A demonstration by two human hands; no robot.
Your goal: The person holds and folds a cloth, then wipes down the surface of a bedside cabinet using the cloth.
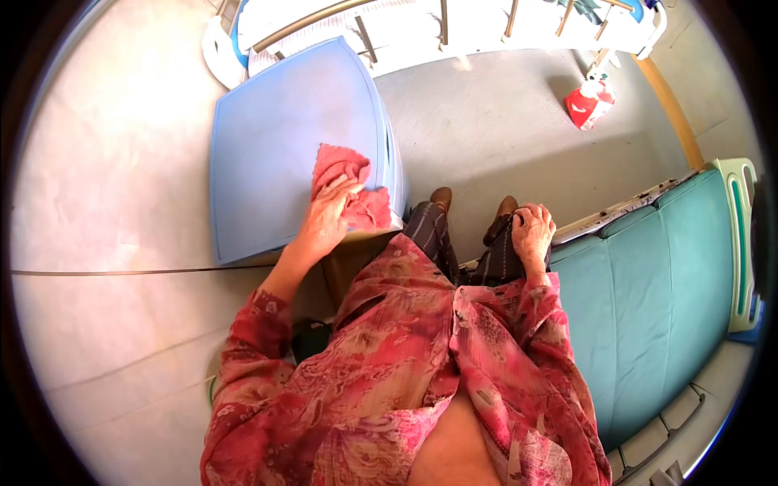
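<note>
On the blue top of a bedside cabinet (279, 162) lies a crumpled red cloth (336, 162). My left hand (326, 217) is pressed onto that cloth near the cabinet's right edge, its fingers over the fabric and partly hiding it. My right hand (532, 231) rests on my knee, fingers draped over the dark striped trousers (496, 259), with nothing in it.
A green padded seat or bed (648, 292) runs along my right side. Ahead stands a bed with metal side rails (444, 23). A red and white bag (590, 104) is on the grey floor (486, 113) at the upper right.
</note>
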